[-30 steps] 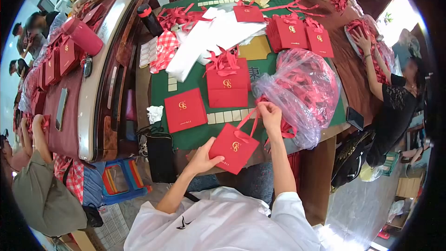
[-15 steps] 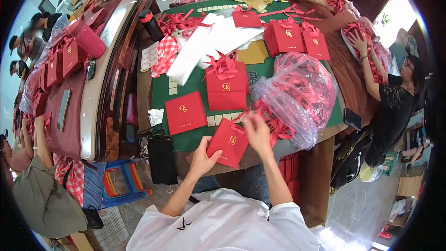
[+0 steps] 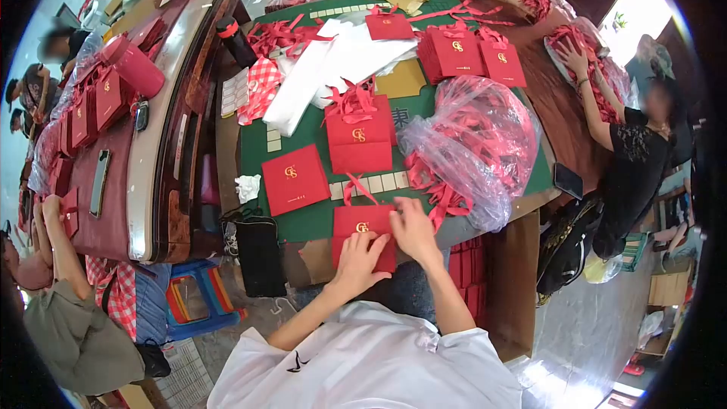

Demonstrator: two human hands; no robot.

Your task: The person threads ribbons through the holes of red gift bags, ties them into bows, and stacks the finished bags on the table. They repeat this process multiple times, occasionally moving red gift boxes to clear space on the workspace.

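Note:
In front of me at the table's near edge lies a small red paper gift bag with a gold logo and a red ribbon handle at its top. My left hand rests on its lower part, fingers spread. Touching the bag's right side is my right hand, its fingers bent but apart. Just beyond, a flat red gift bag lies to the left. A stack of red bags with ribbon handles is in the middle. A clear plastic bag full of red ribbons sits to the right.
More red bags stand at the back right, near white sheets. A black bottle and black pouch are on the left, a phone on the right. Co-workers handle red items at both sides and the far end.
The bag has turned upright and lies against the table edge. My left hand has gone from gripping its side to lying on its front; my right hand has come down onto its right side.

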